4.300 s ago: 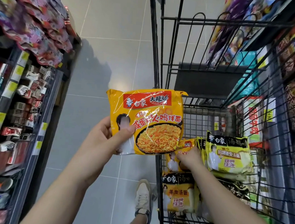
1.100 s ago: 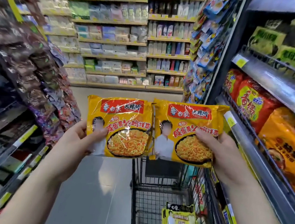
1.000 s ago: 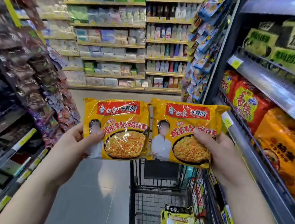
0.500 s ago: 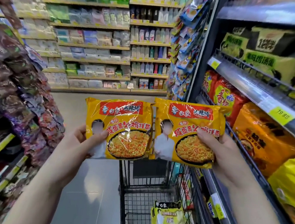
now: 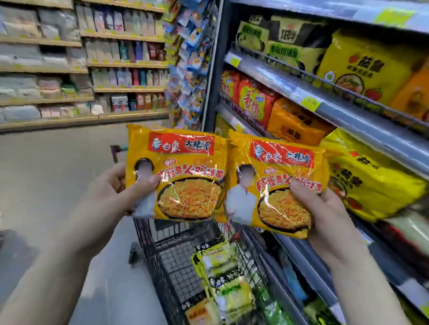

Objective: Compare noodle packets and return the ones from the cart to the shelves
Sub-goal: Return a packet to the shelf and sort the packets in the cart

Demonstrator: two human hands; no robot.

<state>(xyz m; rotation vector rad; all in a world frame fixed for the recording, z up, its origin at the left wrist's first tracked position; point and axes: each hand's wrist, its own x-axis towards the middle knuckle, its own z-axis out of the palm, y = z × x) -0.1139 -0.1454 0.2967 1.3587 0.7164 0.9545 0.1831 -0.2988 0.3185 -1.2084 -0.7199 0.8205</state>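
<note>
Head view: hands (image 5: 107, 194) (image 5: 333, 219) pinch side-by-side noodle packets (image 5: 181, 177) (image 5: 276, 188).

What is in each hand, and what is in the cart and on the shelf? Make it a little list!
left hand: grips the left packet near its left edge
right hand: grips the right packet near its right edge
match: both are yellow with a red banner, side by side, edges meeting
cart: below the hands, with pale yellow packets inside
shelf: on the right, stocked with noodle bags
</note>
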